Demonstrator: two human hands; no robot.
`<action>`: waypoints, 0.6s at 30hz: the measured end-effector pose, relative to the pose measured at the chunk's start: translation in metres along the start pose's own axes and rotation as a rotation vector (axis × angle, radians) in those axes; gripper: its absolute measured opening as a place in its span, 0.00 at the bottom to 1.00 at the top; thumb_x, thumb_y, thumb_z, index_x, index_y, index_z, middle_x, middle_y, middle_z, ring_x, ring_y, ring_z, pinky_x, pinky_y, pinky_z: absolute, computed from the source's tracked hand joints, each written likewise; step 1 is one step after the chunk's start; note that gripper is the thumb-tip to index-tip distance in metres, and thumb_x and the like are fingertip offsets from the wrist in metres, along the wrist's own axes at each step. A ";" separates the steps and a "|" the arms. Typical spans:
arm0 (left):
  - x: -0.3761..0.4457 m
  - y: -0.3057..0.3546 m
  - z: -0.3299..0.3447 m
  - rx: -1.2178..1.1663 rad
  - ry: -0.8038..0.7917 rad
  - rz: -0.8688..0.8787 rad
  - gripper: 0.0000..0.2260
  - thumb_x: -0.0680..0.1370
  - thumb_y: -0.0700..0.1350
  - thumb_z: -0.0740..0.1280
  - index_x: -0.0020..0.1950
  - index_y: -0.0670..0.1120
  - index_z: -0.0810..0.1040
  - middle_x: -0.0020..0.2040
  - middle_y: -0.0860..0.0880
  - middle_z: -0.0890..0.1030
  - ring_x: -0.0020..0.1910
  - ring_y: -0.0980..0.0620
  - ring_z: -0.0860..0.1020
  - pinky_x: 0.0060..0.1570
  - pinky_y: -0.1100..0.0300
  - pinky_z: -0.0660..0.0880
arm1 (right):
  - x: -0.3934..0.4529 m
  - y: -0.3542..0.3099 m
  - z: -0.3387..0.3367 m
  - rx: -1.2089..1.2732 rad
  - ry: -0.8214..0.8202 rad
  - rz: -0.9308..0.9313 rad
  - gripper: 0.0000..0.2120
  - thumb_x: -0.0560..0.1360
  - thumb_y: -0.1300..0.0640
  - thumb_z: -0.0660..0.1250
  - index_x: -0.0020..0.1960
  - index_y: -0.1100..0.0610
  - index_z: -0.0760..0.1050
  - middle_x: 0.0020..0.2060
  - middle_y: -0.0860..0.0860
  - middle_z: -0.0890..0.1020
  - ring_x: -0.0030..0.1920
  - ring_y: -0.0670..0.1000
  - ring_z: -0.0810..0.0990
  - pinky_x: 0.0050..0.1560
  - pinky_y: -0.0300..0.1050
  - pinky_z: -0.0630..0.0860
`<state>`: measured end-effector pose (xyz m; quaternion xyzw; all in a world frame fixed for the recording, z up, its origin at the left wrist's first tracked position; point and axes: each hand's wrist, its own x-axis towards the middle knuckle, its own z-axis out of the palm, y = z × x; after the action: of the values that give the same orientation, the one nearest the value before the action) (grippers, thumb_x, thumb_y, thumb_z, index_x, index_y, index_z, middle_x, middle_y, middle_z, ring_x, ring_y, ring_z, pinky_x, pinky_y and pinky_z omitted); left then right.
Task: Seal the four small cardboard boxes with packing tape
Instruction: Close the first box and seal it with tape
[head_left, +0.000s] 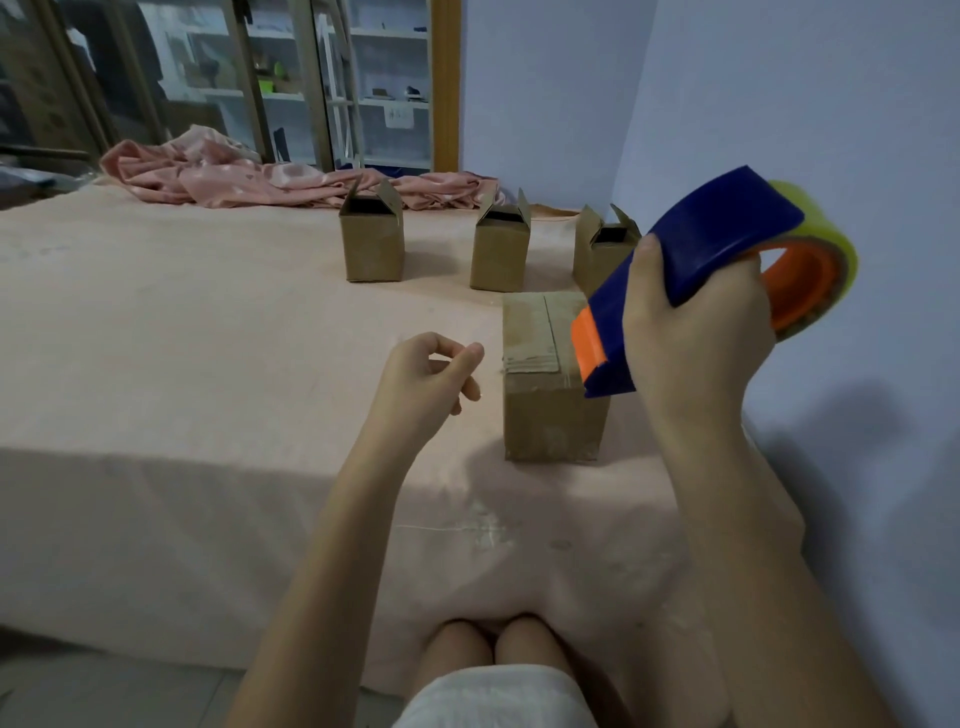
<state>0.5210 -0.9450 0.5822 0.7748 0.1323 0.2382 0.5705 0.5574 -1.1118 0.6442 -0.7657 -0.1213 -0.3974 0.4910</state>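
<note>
**Near box closed, three still open at the back**

I saw the bed (208, 338) under a peach cover carrying all four boxes, with a crumpled pink cloth (234, 176) along its far edge. The near box (550, 374) stood close to the front edge, flaps folded flat, some tape visible at its front top edge; whether the seam was fully taped I couldn't tell. Three open boxes stood in a row behind it, flaps up: left (372, 244), middle (500, 249), right (602, 249), the last partly hidden by the dispenser.

My right hand (696, 332) held the blue tape dispenser (691, 270) above the near box's right side, fingers wrapped round its body, orange cutter end pointing down at the lid. My left hand (431, 374) hovered just left of that box, fingers loosely curled, holding nothing.

My judgement: the boxes looked light and thin-walled, would slide or dent under tape pull. Steady each by its side walls, press flaps flat first.
</note>
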 end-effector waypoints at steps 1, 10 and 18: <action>0.001 -0.001 0.000 -0.017 -0.005 -0.010 0.10 0.78 0.47 0.66 0.41 0.43 0.74 0.24 0.55 0.78 0.20 0.60 0.69 0.21 0.70 0.64 | 0.001 0.000 0.001 -0.009 -0.009 -0.004 0.17 0.76 0.50 0.65 0.59 0.60 0.71 0.51 0.53 0.80 0.43 0.43 0.73 0.36 0.26 0.64; 0.006 -0.007 0.004 -0.110 -0.028 -0.034 0.10 0.78 0.46 0.66 0.39 0.43 0.74 0.23 0.54 0.77 0.19 0.59 0.67 0.21 0.70 0.63 | 0.003 0.002 0.007 -0.090 -0.057 -0.027 0.18 0.76 0.50 0.64 0.60 0.60 0.70 0.50 0.53 0.80 0.43 0.44 0.72 0.36 0.29 0.63; 0.008 -0.018 0.014 -0.124 -0.039 -0.082 0.10 0.78 0.46 0.66 0.38 0.43 0.74 0.23 0.54 0.77 0.19 0.59 0.67 0.20 0.70 0.63 | 0.004 0.005 0.011 -0.142 -0.092 0.001 0.16 0.76 0.49 0.64 0.58 0.58 0.70 0.48 0.53 0.80 0.42 0.45 0.72 0.35 0.30 0.62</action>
<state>0.5367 -0.9470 0.5641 0.7365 0.1376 0.2073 0.6290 0.5683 -1.1056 0.6418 -0.8161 -0.1149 -0.3693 0.4295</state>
